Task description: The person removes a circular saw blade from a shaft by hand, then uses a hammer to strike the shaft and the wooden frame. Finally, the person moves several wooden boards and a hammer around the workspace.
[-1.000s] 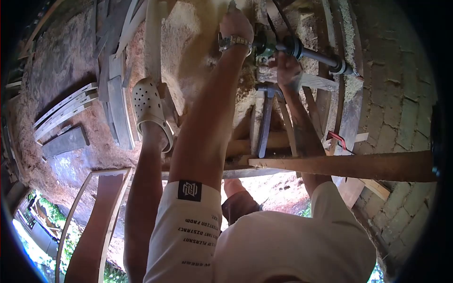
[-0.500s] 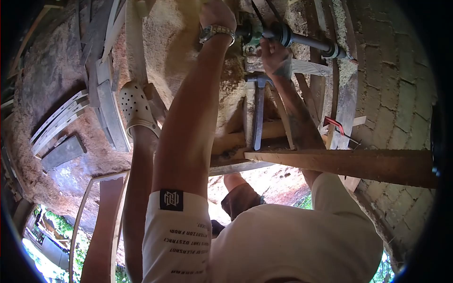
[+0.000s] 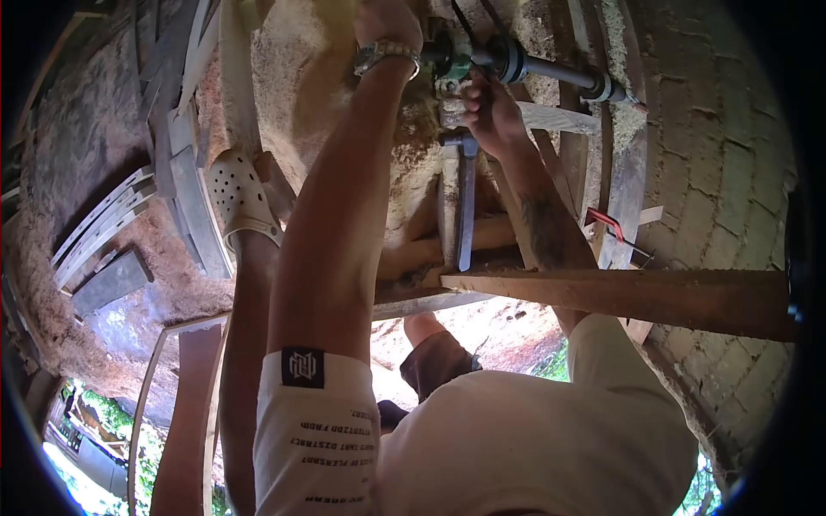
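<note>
My left hand (image 3: 385, 21), with a watch on its wrist, reaches to the top edge of the view beside the dark shaft's end; its fingers are cut off or hidden. Just below a dark metal shaft (image 3: 555, 71) with a green part (image 3: 459, 64) and black belts (image 3: 492, 21), my right hand (image 3: 492, 113) has its fingers curled in. The fingertips are close to the underside of the shaft, and what they hold, if anything, cannot be made out. A T-shaped, hammer-like tool (image 3: 466, 202) hangs or rests upright beneath the right hand.
A wooden beam (image 3: 628, 297) crosses below my right forearm. A red clamp-like piece (image 3: 607, 224) sits by the sawdust-covered timber (image 3: 632, 146). Curved slatted wood (image 3: 103, 225) and boards lie at left, near my foot in a white clog (image 3: 241, 193). A brick surface (image 3: 714, 172) is at right.
My right hand has dropped slightly and turned, showing more of its curled fingers below the shaft. My left arm has shifted a little to the left, as has the whole view.
</note>
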Tool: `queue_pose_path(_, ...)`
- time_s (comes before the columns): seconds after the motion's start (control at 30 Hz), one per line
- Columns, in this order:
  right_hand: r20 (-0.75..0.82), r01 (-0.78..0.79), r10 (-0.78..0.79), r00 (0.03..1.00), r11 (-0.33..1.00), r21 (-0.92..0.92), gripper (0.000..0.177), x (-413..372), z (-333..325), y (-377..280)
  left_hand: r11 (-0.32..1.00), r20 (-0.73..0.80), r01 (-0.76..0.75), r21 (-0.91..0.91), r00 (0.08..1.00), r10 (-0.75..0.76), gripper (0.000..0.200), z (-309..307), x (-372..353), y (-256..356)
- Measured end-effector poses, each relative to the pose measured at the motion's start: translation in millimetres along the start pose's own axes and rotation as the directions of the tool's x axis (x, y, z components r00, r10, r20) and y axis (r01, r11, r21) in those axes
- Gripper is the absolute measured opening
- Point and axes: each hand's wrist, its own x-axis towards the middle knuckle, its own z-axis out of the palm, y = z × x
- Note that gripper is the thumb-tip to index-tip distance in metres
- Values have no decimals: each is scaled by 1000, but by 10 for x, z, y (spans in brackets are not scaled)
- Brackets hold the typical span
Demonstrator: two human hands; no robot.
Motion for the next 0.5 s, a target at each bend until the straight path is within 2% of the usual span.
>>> queue_pose_path(0.03, 14, -5, 5, 1000, 1000, 19, 33, -24, 31, 26, 999, -83, -35, 16, 996, 37, 38, 26, 14, -16)
queue_pose_path(0.07, -39, 315, -354, 934, 872, -376, 32, 4, 53, 49, 997, -161, -67, 38, 984, 73, 37, 138, 14, -94)
queue_pose_path(0.1, 51, 493, -657, 752, 510, -705, 31, 15, 72, 68, 993, -231, -98, 62, 967, 110, 37, 295, 3, -194)
queue_pose_path(0.13, 267, 485, -822, 504, 13, -875, 30, 38, 90, 67, 984, -299, -135, 119, 940, 165, 36, 446, 62, -275)
queue_pose_path(0.17, 411, 419, -780, 472, -211, -883, 31, -155, 280, -100, 970, -361, -166, 177, 906, 221, 35, 651, 157, -383)
queue_pose_path(0.2, 402, 339, -769, 497, -254, -906, 31, -133, 252, -77, 953, -414, -192, 235, 867, 277, 35, 598, 136, -346)
queue_pose_path(0.23, 391, 256, -757, 523, -298, -920, 32, -58, 211, -65, 993, -301, -99, 64, 947, 114, 35, 552, 99, -310)
queue_pose_path(0.27, 381, 173, -745, 548, -345, -923, 32, 37, 171, -54, 995, -156, 25, -93, 987, -40, 37, 122, 7, -45)
queue_pose_path(0.3, 459, 237, -719, 522, -395, -888, 37, 161, 89, 35, 959, 11, 169, -227, 985, -171, 38, -152, -61, 127)
queue_pose_path(0.33, 77, 349, -719, 690, 237, -907, 36, 151, 187, 25, 949, 7, 187, -255, 981, -191, 40, -196, -84, 170)
queue_pose_path(0.37, -209, 287, -469, 858, 776, -561, 36, 126, 376, -11, 938, 2, 203, -283, 978, -211, 42, -224, -88, 199)
queue_pose_path(0.4, -280, 76, -71, 957, 997, 4, 36, 114, 472, -22, 925, -3, 218, -310, 973, -230, 44, -219, -77, 195)
queue_pose_path(0.5, -241, 38, -104, 965, 964, -263, 35, 16, 429, -68, 921, -89, 141, -363, 979, -185, 41, -113, -81, 122)
